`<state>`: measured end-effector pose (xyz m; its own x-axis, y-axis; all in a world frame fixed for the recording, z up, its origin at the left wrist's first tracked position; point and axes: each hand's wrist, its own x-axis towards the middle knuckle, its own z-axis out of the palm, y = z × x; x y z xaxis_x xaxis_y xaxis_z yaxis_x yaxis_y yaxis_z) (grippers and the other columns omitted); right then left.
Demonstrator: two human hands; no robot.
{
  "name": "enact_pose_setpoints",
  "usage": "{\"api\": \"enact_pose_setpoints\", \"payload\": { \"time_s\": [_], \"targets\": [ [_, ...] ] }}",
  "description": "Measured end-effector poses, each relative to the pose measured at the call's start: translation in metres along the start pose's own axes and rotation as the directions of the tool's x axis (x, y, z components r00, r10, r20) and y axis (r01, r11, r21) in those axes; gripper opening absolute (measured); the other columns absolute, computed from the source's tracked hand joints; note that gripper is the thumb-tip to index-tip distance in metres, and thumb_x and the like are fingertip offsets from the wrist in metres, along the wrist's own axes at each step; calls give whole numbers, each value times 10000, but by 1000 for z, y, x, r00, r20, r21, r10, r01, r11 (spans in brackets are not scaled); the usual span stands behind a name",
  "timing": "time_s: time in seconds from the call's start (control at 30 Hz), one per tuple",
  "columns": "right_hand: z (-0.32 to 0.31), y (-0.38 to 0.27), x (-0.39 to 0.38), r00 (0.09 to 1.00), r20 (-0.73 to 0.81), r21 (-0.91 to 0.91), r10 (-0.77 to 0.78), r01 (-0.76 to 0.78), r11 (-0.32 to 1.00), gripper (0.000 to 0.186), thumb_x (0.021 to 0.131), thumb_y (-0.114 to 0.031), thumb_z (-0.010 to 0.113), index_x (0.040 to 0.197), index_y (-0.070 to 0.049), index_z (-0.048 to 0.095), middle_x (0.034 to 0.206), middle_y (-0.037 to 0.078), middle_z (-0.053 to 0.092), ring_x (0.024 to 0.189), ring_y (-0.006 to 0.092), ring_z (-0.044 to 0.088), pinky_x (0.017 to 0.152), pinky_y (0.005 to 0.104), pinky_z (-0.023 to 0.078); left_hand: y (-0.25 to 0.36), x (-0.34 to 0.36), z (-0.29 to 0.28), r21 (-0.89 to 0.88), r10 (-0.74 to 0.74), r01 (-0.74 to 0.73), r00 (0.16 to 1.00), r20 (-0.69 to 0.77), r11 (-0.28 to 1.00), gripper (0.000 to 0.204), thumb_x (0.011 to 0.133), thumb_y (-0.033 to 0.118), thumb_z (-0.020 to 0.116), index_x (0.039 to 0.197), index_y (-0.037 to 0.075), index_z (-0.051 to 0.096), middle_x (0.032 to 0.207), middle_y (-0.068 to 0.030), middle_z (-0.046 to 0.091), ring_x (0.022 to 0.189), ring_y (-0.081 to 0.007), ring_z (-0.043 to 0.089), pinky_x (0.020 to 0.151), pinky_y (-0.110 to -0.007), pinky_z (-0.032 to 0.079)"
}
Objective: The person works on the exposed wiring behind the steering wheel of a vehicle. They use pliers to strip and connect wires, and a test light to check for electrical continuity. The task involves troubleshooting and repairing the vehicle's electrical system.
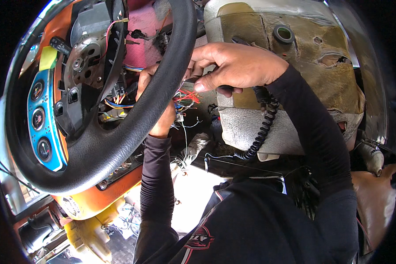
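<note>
My left hand (163, 121) reaches up behind the black steering wheel (132, 138), whose rim hides much of it. Its fingers look bent around a bundle of thin wires (187, 97), red, white and blue, with loose ends fanning out on the right. Across from it, my right hand (240, 66) comes over from the seat side, fingers curled and pinched near those wires. Something dark shows under its palm, too covered to name. Beyond the right hand, what looks like a pair of pliers (240, 41) lies on the seat, partly covered.
A worn, torn seat (290, 88) bears a roll of black tape (284, 34). A coiled black cable (262, 136) hangs over its near edge. On the left are an opened steering column housing (81, 97), a blue gauge panel (42, 119) and more wires (116, 104).
</note>
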<state>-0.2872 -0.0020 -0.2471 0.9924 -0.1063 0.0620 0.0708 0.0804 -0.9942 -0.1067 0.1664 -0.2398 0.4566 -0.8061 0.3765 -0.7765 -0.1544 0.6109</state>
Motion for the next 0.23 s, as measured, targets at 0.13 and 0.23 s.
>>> {"api": "enact_pose_setpoints", "payload": {
  "time_s": [0.13, 0.23],
  "targets": [
    [1, 7, 2, 1000, -4, 93, -24, 24, 995, 277, 920, -193, 689, 1140, -49, 603, 877, 61, 656, 523, 97, 536, 466, 244, 432, 8, 0, 1, -22, 1, -1, 1000, -3, 1000, 252, 883, 124, 704, 1070, -25, 624, 1002, -122, 689, 915, -221, 673, 836, -329, 510],
    [-1, 9, 3, 999, 4, 102, -35, 34, 994, 287, 914, -197, 698, 1155, -68, 610, 907, 66, 663, 544, 93, 545, 468, 236, 442, 7, 1, 2, -41, -3, 3, 1000, -15, 999, 280, 870, 139, 736, 1074, -20, 629, 1003, -112, 691, 915, -228, 673, 841, -328, 510]
  ]
}}
